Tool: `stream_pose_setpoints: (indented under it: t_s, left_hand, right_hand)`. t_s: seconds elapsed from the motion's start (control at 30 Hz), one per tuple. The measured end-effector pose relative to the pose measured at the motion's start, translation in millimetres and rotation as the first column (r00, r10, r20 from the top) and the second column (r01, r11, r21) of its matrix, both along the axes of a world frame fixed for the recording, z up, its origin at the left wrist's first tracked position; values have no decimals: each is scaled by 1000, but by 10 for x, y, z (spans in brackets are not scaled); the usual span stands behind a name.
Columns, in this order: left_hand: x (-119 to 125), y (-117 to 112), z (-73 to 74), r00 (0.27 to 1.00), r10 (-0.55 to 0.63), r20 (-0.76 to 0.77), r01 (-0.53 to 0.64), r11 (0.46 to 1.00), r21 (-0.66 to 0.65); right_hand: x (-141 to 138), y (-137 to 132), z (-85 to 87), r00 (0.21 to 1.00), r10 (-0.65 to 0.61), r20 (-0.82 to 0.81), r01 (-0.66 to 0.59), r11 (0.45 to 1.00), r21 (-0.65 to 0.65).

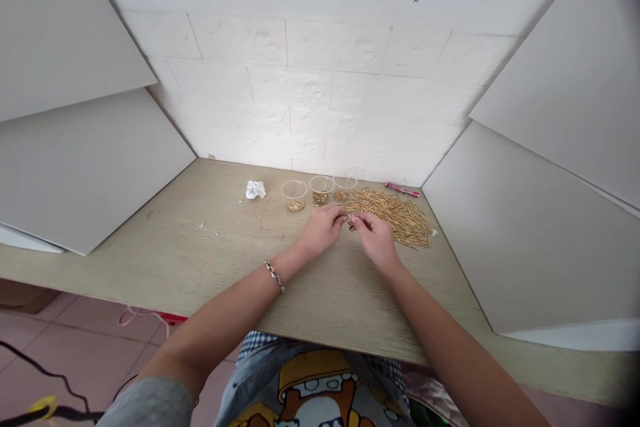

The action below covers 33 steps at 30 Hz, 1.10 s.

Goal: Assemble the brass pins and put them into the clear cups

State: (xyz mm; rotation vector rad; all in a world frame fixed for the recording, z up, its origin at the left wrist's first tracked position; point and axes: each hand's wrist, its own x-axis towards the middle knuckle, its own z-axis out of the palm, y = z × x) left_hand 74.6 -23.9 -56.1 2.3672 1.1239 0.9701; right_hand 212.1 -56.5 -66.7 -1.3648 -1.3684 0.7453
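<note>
1. No text, label, brand, number or sign can be read anywhere in view.
2. The small red tube [402, 189] carries light markings, too small and blurred to read; no characters can be confirmed.

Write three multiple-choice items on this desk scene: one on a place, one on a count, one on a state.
1. Where is the crumpled white tissue?
A. Inside a cup
B. On the desk, left of the clear plastic cups
C. On the floor

2. How many clear plastic cups stand on the desk?
A. One
B. Two
C. Three

3. How are the left hand and right hand held?
A. Close together, beside the brass-coloured pins
B. Far apart, palms flat
C. Each gripping a cup

1: B, it lies beside the leftmost cup.
2: C, three stand in a row.
3: A, the fingertips nearly meet at the heap's edge.
</note>
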Motion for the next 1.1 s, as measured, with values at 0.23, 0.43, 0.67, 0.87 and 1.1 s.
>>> stream_pose_setpoints:
  t_s: [0.23,0.43,0.67,0.87,1.1]
  left_hand:
    - [-20,-17,-21,995,18,-95,-6,991,131]
    - [-9,-6,-37,999,5,-36,-3,999,52]
    - [35,-48,-80,993,-107,-48,102,990,-101]
    - [34,-71,-102,971,-200,-133,203,979,2]
    - [27,-75,-74,947,-194,-255,219,973,75]
  right_hand:
    - [8,-17,-6,988,-48,149,40,997,61]
    - [21,-6,-36,977,-52,209,34,995,90]
    - [183,127,179,886,-209,414,93,955,282]
    - [-53,640,589,741,-40,670,-174,953,249]
    - [-287,1041,569,577,61,815,-177,983,51]
